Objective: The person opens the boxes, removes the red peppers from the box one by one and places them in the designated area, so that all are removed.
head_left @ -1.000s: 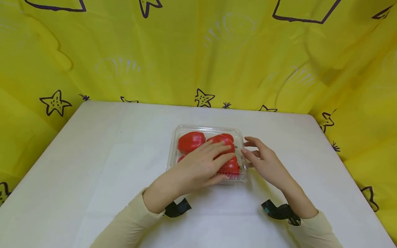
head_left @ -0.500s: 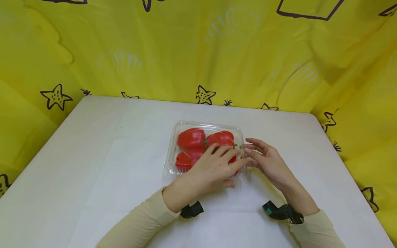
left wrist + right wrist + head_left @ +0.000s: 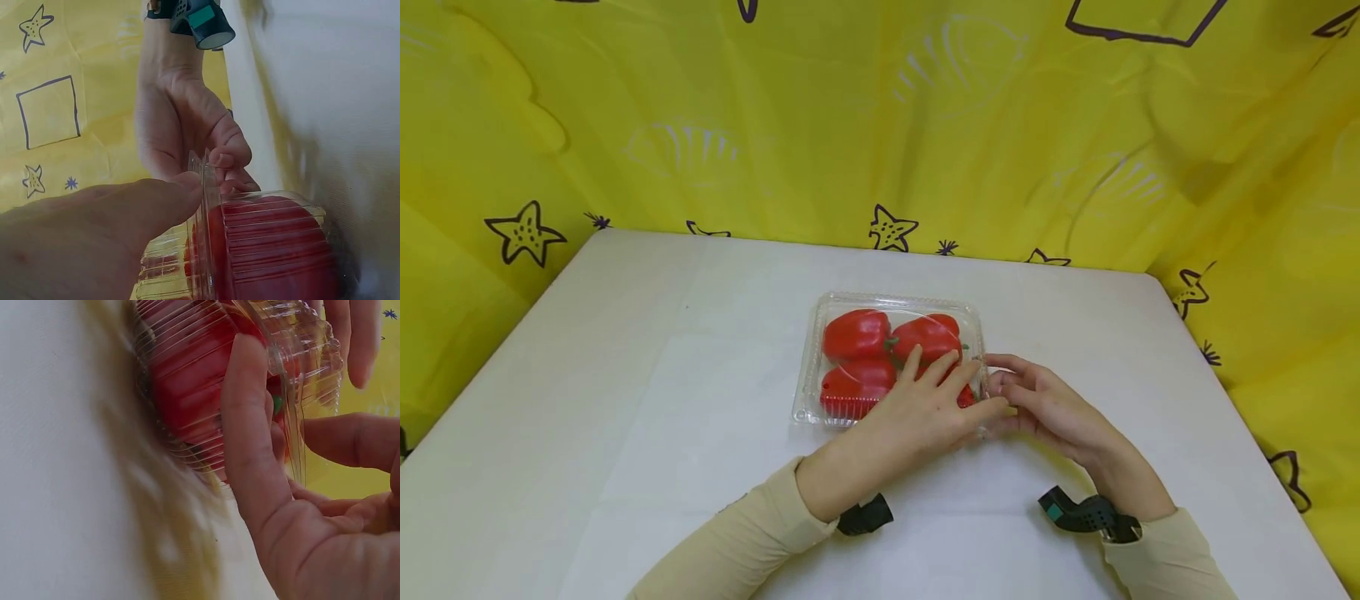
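Note:
A clear plastic clamshell box (image 3: 811,358) sits on the table with several red bell peppers (image 3: 856,335) inside. My left hand (image 3: 910,417) rests spread across the front right of its lid and covers part of the peppers. In the left wrist view the left thumb (image 3: 178,194) lies against the box's rim (image 3: 203,225), where the two edges run close together. My right hand (image 3: 1060,412) pinches the rim at the right side, near the front corner. One right finger (image 3: 247,419) lies along the ribbed lower wall in the right wrist view.
The white table (image 3: 715,450) stretches out around the box. A yellow curtain (image 3: 820,125) with dark starfish drawings hangs behind and at both sides. Each wrist wears a black camera mount, the right one (image 3: 1086,512) showing below the hand.
My left hand has slid right across the lid toward the front right corner, uncovering the left peppers. My right hand has closed in on the rim. The view has shifted slightly.

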A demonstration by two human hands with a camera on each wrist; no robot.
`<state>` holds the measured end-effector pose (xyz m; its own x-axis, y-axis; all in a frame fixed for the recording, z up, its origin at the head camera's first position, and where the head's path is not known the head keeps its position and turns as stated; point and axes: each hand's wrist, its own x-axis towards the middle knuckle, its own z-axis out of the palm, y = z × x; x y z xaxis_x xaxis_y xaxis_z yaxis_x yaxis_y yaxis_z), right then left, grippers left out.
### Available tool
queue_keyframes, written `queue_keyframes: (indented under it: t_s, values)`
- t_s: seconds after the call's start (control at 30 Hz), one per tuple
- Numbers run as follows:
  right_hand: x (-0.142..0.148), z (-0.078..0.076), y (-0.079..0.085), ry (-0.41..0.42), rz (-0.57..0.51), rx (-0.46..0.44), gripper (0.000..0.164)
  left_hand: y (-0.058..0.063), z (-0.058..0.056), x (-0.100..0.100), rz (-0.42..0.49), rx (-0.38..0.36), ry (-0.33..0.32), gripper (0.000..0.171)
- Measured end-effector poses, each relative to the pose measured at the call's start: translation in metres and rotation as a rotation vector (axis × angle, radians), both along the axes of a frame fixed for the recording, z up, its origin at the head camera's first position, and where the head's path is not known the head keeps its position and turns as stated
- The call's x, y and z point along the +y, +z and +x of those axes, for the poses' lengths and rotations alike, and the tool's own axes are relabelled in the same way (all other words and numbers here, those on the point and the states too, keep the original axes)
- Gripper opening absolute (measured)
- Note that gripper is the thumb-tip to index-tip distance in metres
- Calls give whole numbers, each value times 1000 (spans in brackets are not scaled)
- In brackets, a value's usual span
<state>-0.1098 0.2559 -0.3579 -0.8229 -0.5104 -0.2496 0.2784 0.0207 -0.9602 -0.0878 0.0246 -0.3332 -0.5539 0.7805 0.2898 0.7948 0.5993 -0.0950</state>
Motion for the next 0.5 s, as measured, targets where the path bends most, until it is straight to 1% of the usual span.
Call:
queue_keyframes:
  t_s: [0.07, 0.17, 0.27, 0.3, 0.43, 0.5]
  values:
    - [1, 0, -2, 27, -48, -27, 42, 0, 1, 0, -20, 4, -13, 47]
    - [5, -1, -4, 52, -115, -48, 34, 0, 1, 0, -46, -17, -31, 47]
    - [8, -1, -6, 73, -186, -74, 31, 0, 1, 1, -62, -33, -36, 39]
    - [9, -1, -7, 78, -209, -84, 31, 0, 1, 2, -71, -29, -33, 37]
    - [12, -1, -7, 98, -276, -107, 38, 1, 1, 3, -132, 12, -19, 38]
    - [13, -2, -8, 121, -308, -106, 42, 1, 1, 3, -150, 49, -17, 38]
